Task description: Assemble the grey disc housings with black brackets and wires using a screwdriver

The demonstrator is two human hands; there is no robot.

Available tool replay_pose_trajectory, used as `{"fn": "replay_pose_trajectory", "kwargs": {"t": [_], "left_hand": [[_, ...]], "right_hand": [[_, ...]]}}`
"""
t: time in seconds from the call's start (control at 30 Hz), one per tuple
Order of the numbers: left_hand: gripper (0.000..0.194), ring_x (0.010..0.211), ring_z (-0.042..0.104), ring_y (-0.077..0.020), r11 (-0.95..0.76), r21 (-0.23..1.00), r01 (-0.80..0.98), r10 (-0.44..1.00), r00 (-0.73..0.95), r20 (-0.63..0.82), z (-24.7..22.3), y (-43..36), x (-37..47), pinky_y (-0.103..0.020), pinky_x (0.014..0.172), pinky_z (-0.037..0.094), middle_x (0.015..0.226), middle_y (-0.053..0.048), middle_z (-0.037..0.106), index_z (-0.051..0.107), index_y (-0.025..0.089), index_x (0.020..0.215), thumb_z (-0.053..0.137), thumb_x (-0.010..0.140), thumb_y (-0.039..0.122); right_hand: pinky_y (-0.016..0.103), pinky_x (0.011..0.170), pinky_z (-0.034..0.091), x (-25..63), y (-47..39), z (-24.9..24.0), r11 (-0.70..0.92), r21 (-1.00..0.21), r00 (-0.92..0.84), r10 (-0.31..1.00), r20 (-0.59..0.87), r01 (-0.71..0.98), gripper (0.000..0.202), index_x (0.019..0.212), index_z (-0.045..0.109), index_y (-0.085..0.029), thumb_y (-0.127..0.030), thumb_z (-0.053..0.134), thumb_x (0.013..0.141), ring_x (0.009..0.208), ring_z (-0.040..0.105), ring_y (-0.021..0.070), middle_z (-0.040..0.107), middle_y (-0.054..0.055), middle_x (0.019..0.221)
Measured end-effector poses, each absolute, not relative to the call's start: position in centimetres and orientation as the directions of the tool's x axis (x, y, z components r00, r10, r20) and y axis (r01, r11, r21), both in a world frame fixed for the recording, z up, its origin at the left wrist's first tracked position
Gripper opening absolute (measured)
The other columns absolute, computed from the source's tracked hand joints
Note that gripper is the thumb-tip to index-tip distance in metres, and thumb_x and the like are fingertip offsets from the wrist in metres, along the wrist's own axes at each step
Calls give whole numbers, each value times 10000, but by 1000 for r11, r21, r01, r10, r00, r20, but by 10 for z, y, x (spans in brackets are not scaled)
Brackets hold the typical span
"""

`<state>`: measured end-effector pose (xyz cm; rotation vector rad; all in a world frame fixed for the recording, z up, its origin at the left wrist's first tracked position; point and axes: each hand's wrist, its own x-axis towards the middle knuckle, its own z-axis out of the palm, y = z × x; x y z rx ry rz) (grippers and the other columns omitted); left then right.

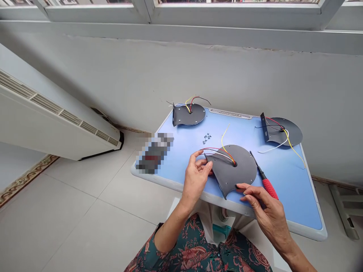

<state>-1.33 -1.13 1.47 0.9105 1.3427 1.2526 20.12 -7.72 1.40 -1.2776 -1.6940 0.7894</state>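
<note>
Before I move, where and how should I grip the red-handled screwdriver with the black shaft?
Probably by its thick, textured red handle, crosswise from the right: that end points toward the right hand, while the slim black shaft lies close beside the flat, rounded dark grey plate.

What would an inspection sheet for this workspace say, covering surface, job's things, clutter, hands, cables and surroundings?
Surface: blue tabletop, pale rim.
Job's things: near plate, far-left plate and far-right plate, all dark; small screws; red-handled screwdriver.
Clutter: pixelated object at left, unidentifiable.
Hands: left hand holds the near plate's straight edge; right hand is at its curved edge, grip unclear.
Cables: coloured wires emerge from each plate's hole.
Surroundings: wall, window frame, white slatted unit, tiled floor.
</note>
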Motion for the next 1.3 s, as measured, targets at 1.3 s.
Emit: {"fn": "replay_pose_trajectory", "kwargs": {"t": [1.3], "left_hand": [[597, 639, 588, -94, 212, 968, -135, 966, -124, -228, 25, -10, -12, -184, 536, 528, 911, -20, 653, 517, 164, 1395, 679, 853, 352]], "right_hand": [[198, 797, 639, 197, -78, 16, 276, -863, -77, 960, 269, 424, 102, 929, 660, -257, -220, 583, 985, 919, 786, 148, 808, 11, 1055]]}}
